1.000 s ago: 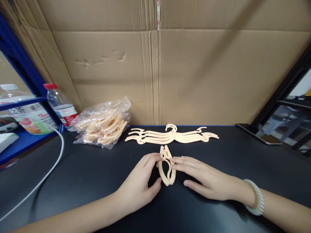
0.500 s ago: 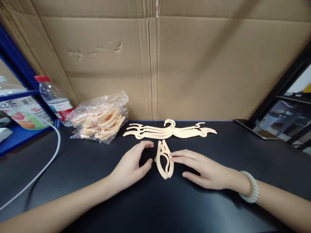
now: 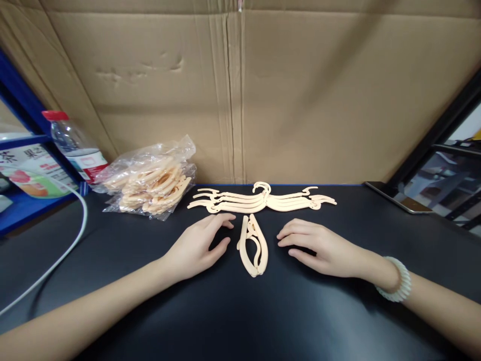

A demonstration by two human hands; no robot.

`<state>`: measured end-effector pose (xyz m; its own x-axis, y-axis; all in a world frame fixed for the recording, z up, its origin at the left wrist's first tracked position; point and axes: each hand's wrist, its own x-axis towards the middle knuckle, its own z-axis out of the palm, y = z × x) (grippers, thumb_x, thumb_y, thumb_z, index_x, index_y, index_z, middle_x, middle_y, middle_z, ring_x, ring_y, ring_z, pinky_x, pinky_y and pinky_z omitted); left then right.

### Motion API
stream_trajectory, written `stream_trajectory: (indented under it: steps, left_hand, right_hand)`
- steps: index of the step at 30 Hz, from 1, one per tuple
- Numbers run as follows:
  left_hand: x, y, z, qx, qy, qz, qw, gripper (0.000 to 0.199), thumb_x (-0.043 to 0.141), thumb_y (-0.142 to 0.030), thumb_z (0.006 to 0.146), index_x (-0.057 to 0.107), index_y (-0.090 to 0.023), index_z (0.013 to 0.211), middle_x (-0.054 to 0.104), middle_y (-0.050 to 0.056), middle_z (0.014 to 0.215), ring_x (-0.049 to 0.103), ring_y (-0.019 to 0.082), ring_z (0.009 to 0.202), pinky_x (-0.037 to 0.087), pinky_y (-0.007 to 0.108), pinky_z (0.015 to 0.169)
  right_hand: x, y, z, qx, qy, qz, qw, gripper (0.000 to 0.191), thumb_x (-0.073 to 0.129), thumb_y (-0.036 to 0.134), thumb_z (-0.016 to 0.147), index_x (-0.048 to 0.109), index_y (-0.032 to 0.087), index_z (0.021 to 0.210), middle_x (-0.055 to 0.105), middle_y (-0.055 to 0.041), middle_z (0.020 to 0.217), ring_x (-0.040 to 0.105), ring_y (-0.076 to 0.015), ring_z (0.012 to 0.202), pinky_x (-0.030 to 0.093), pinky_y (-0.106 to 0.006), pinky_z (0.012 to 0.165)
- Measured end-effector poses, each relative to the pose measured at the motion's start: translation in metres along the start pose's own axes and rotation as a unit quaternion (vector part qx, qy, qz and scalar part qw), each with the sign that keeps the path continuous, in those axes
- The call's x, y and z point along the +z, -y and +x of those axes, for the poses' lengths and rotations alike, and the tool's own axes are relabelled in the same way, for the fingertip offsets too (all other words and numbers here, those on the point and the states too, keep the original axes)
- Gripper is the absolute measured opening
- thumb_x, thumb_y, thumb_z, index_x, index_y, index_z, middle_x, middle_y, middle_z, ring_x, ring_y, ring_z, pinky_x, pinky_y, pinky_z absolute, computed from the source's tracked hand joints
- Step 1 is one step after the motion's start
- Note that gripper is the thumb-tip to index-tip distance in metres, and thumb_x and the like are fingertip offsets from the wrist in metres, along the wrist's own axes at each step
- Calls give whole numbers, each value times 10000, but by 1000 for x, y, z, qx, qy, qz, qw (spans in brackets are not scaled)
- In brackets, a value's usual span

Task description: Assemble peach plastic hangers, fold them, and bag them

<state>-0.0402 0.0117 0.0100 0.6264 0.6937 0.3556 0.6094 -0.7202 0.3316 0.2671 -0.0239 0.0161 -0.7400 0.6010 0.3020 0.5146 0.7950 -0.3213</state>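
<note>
A folded beige folding hanger (image 3: 264, 250) lies on the black table between my hands, its two arms forming a pointed loop. To its left, my left hand (image 3: 201, 244) rests with thumb and fingers apart, not touching it. My right hand (image 3: 317, 246), with a pale coiled band on the wrist, lies to its right, fingers stretched and holding nothing. Behind the folded one, several unfolded beige hangers (image 3: 287, 203) are laid together, hooks at the top middle. A clear plastic bag (image 3: 150, 178) of more folded hangers sits at the back left.
A red-capped bottle (image 3: 77, 148) stands by the blue shelf (image 3: 22, 218) on the left, where a white cable (image 3: 80, 230) curves down. A cardboard wall (image 3: 319, 90) closes the back. At the back right lies a dark flat device (image 3: 398, 198), perhaps a phone.
My right hand has drawn away to the right from the folded hanger, which it was touching. My left hand has shifted slightly left. The view has moved a little.
</note>
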Motion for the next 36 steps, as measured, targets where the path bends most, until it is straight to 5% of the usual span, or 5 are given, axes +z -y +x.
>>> stream_trajectory:
  steps: [36]
  left_hand:
    - [4,5,0,63,17,34,997,186,474,-162,892,605,-197,1020,632,76,1096,595,215,1033,506,361,909]
  right_hand:
    - [1,-2,0,6,-4,18,1000,267,495,177,943,628,197,1174,633,-99,1152,576,-195,1067,492,-365,945]
